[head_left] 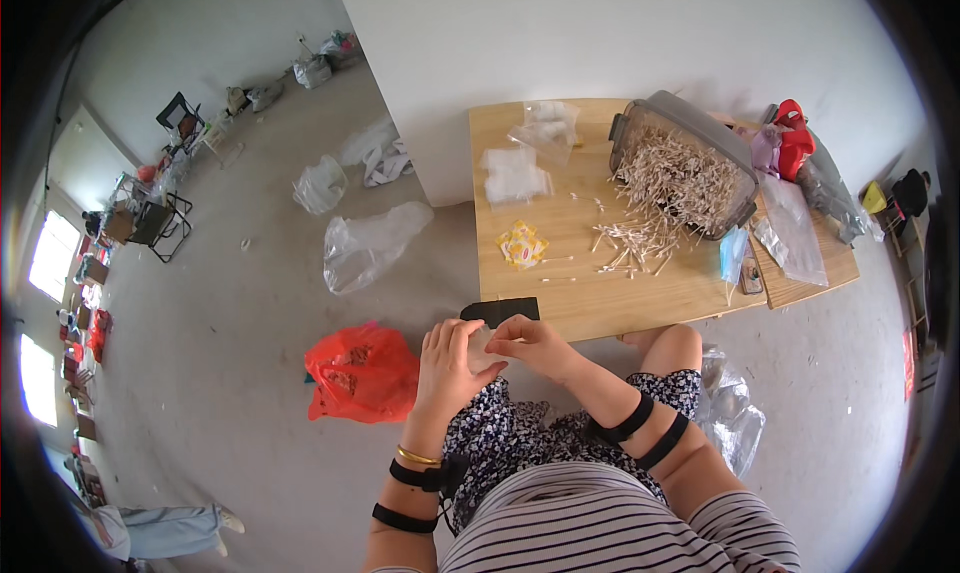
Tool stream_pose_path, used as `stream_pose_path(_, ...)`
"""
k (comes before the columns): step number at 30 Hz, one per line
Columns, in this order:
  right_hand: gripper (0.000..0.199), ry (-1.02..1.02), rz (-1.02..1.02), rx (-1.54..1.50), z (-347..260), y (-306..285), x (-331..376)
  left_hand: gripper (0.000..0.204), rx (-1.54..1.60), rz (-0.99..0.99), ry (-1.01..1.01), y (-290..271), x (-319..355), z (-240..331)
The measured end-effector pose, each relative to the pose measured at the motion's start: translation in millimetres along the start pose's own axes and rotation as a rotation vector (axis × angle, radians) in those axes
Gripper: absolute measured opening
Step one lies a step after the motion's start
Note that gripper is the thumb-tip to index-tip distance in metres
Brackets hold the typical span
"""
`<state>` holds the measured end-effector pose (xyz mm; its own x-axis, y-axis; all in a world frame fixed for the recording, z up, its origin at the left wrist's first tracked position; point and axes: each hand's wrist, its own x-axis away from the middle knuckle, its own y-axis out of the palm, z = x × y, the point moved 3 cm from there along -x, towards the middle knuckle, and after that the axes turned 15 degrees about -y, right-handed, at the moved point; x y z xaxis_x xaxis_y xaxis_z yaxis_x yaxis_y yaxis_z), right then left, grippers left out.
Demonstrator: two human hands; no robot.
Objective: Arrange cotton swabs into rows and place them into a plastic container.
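Just past the near left corner of the table, my left hand (452,366) is closed around a small translucent whitish packet (482,347). My right hand (530,347) pinches the same packet at its upper right side. Whether it is a bag or a small box cannot be made out. Beyond my hands a black flat object (500,311) lies at the table edge. Loose cotton swabs (640,245) spill across the wooden table (560,308) from a grey tipped bin (745,163). A pile of yellow-and-white stickers or labels (521,245) lies left of them.
Stacks of clear small bags (516,176) lie at the table's far left. A blue face mask (733,253), a phone (751,276) and a red bag (795,141) are at the right. A red plastic bag (362,373) stands on the floor. Another person's legs (170,533) show at lower left.
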<state>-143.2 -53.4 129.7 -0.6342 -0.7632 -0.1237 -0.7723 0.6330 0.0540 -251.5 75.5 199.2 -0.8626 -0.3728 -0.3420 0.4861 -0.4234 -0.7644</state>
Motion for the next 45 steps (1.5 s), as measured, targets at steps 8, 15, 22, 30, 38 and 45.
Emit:
stream_pose_path(8, 0.032, 0.04, -0.07, -0.248, 16, 8, -8, 0.072, 0.049, -0.052, -0.08, 12, -6, -20)
stream_pose_path(15, 0.036, 0.062, -0.189, -0.23, 46, 11, -19, 0.07, 0.054, -0.161, -0.101, 25, -11, -48)
stream_pose_path(22, 0.039, 0.03, 0.012, -0.014, 82, -8, -25, 0.069, -0.012, -0.247, -0.169, 56, -23, -106)
stream_pose_path(30, 0.034, 0.221, 0.041, -0.068, 93, -40, -18, 0.068, -0.21, -0.36, -0.164, 100, -41, -187)
stream_pose_path(38, 0.032, 0.271, 0.135, -0.008, 101, -50, -10, 0.073, -0.138, -0.469, -0.189, 117, -47, -194)
stream_pose_path(45, 0.031, 0.237, 0.161, 0.027, 108, -48, -2, 0.073, -0.06, -0.503, -0.164, 127, -52, -187)
